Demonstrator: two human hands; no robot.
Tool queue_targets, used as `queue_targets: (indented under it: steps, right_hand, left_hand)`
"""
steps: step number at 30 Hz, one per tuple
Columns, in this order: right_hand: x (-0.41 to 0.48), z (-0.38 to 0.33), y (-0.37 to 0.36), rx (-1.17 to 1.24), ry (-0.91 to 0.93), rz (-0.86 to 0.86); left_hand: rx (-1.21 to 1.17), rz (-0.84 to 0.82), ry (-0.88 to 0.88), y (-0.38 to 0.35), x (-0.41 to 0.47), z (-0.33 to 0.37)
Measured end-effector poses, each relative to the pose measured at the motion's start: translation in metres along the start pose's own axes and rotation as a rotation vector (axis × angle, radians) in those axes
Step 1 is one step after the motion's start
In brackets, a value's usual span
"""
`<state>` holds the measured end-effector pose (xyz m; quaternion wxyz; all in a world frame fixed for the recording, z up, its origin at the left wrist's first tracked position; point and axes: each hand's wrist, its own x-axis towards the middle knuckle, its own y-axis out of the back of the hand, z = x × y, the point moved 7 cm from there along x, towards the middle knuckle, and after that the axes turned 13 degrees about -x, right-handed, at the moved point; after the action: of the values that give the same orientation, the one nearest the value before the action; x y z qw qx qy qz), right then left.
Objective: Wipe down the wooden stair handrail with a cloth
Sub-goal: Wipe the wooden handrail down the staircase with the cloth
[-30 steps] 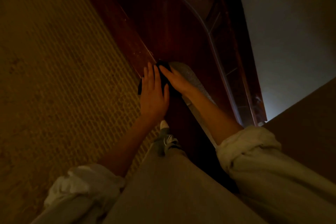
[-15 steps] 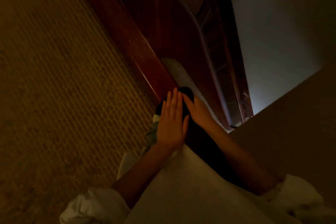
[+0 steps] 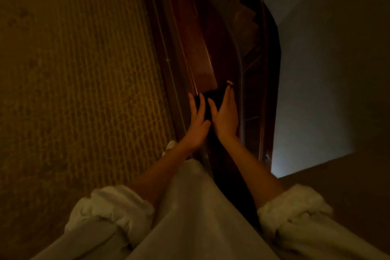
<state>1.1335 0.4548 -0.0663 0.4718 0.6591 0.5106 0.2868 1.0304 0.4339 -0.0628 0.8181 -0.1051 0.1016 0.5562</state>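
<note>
The scene is dim. A dark red-brown wooden handrail (image 3: 200, 53) runs from the top centre down toward me. A dark cloth (image 3: 207, 103) lies over the rail between my hands. My left hand (image 3: 197, 123) lies on the cloth's left side with its fingers stretched forward. My right hand (image 3: 225, 116) presses on the cloth's right side, fingers straight, thumb spread toward the left hand. Most of the cloth is hidden under the two hands.
A yellow-brown woven carpet (image 3: 84, 91) covers the floor to the left. Right of the rail the stairwell (image 3: 247, 27) drops away with dark steps, then a grey wall (image 3: 327, 69). My shoe (image 3: 168, 146) shows by the rail's base.
Both hands and the cloth have slid farther up along the rail, and my view has turned so the rail runs more straight ahead.
</note>
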Motion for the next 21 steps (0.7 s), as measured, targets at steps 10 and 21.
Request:
queue_targets:
  steps: [10, 21]
  right_hand:
    - [-0.092, 0.004, 0.001, -0.311, -0.070, 0.109]
    - [-0.089, -0.001, -0.013, -0.406, -0.060, 0.106]
  left_hand:
    - [-0.906, 0.155, 0.446, -0.028, -0.069, -0.047]
    - [-0.982, 0.093, 0.424, -0.005, -0.044, -0.063]
